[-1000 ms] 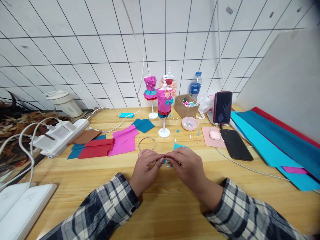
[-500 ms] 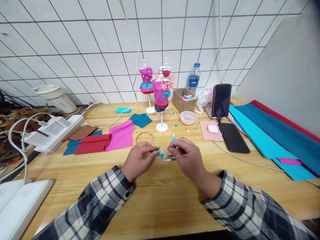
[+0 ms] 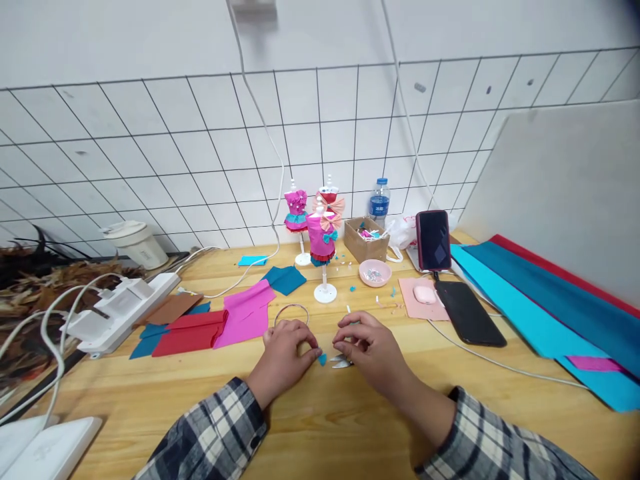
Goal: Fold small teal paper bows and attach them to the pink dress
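Your hands have parted; left hand (image 3: 284, 357) pinches a blue scrap (image 3: 323, 360), right hand (image 3: 374, 350) I can't tell. Fingertip work, seemingly, calling for light pressure.

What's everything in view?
mannequins: three, multicoloured, centre
bottle: one, clear, back
box: one, brown, back
bowl: one, pink, centre
bag: one, white, back
devices: two, dark, right
case: one, pink, right
sheets: several, mixed, left/right
hoop: one, metallic, centre
blades: two, silver, centre
scraps: several, mixed, centre
cup: one, cream, left
power strip: one, white, left
cables: several, white, around
pile: one, brown, left
table: one, tan, below
sleeves: two, plaid, front
hands: two, bare, centre
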Demonstrator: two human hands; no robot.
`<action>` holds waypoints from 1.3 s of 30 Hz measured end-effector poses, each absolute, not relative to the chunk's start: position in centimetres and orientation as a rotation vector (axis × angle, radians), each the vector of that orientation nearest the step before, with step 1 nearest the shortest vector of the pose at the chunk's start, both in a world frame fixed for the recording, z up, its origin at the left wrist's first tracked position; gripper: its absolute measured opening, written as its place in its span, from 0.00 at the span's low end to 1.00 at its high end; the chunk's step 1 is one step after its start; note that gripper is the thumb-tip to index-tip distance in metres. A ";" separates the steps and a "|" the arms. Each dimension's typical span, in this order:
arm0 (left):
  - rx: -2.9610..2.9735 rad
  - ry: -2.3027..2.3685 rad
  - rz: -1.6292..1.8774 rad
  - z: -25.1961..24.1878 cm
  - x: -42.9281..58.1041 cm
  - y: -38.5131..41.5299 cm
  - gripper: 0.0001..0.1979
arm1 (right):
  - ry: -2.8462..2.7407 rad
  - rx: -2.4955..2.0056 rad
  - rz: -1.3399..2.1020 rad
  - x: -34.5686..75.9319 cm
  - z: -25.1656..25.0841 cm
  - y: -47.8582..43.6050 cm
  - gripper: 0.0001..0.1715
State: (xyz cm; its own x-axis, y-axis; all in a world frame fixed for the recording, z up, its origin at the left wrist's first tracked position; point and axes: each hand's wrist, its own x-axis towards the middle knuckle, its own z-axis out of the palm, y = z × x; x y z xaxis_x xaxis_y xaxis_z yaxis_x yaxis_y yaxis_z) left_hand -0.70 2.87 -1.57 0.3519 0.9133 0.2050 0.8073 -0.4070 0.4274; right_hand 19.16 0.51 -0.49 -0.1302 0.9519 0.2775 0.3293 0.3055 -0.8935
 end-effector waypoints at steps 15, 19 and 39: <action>1.793 1.509 0.984 0.4 0.6 0.4 0.09 | -1.148 -1.023 1.679 18.2 -0.4 -0.2 0.16; 1.752 1.535 1.012 0.3 1.0 0.2 0.09 | -1.127 -1.063 1.639 17.9 -0.3 -0.5 0.15; 2.240 1.242 1.061 0.5 1.1 -0.8 0.03 | -1.724 -1.114 0.819 19.0 0.4 -0.4 0.02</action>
